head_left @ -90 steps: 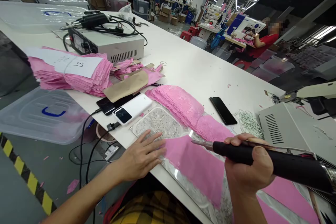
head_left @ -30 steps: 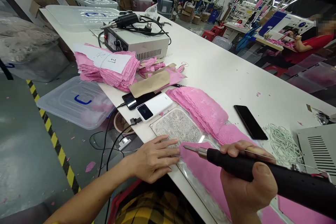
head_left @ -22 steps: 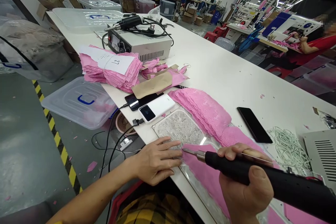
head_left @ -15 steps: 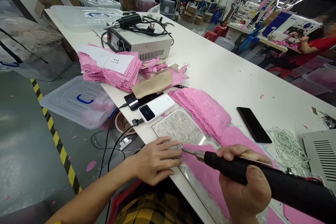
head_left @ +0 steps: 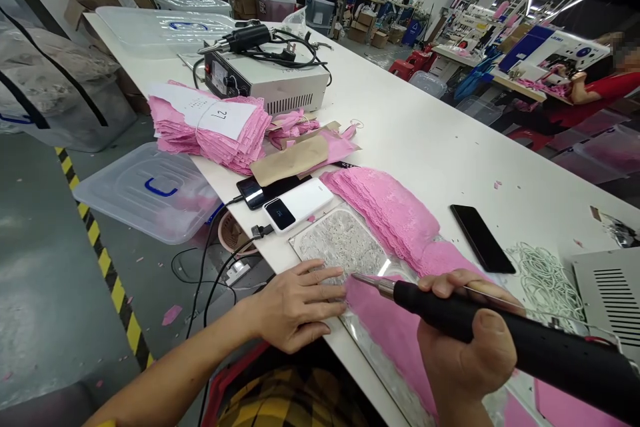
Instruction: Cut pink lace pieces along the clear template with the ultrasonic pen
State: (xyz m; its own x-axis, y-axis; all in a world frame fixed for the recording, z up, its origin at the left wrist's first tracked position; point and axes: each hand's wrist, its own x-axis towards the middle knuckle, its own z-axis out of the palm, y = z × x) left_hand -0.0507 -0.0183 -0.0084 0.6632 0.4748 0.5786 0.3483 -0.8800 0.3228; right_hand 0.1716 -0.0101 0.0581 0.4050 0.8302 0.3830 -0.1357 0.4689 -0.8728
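Head camera, from my remote post: the left forearm angles in toward a flat board mottled grey and white point(head_left: 345, 240), the bare left hand point(head_left: 303, 307) laid palm down, fingers stretched and slightly apart, fingertips at the edge of a flat pink fabric piece point(head_left: 387, 330) lying on the board. Over the board, the right hand point(head_left: 470, 340) wraps a thick black cylindrical tool point(head_left: 560, 355), thumb pressed to its near side. Its slim metal tip point(head_left: 369, 281) points to the fabric's corner by the left fingers; I cannot tell whether it touches. Along the board's far edge runs a layered stack of pink lace-edged pieces point(head_left: 380, 207); a white plastic power bank point(head_left: 305, 203) sits just beside the board.
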